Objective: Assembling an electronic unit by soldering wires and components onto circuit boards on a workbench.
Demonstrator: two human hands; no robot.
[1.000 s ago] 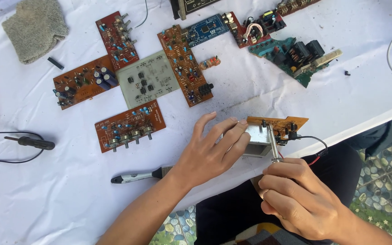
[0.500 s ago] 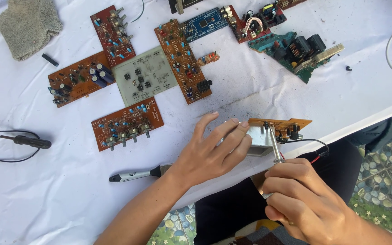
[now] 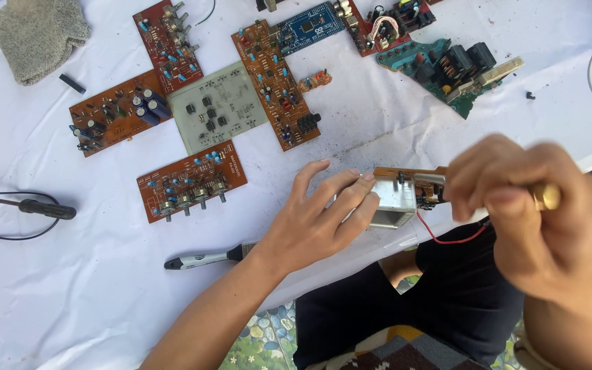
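The left hand (image 3: 316, 223) lies flat in the lower middle of the frame, on a small circuit board with a metal box (image 3: 395, 199) that sits at the near edge of the bench (image 3: 49, 294). The fingers (image 3: 354, 192) are spread a little and pressed on the left side of the metal part; I judge they are there to keep the board from sliding. A red wire (image 3: 447, 240) hangs from the board over the edge of the bench.

The right hand (image 3: 536, 212) is raised at the right of the frame, closer to the camera and blurred. Its fingers (image 3: 488, 185) are closed narrowly around a thin tool with a brass-coloured end (image 3: 548, 197). The tip is hidden behind the hand, so I cannot tell if it touches the board.

The other boards lie apart from the hands, in the upper half of the frame: several orange-brown boards (image 3: 190, 179), a grey-green board (image 3: 217, 113), a blue board (image 3: 306, 26) and a broken green board (image 3: 450, 68). A grey cloth (image 3: 35, 34) is at upper left. A probe with a black cable (image 3: 39, 207) is at the left edge, and a pen-like tool (image 3: 203, 259) lies just left of the left wrist.
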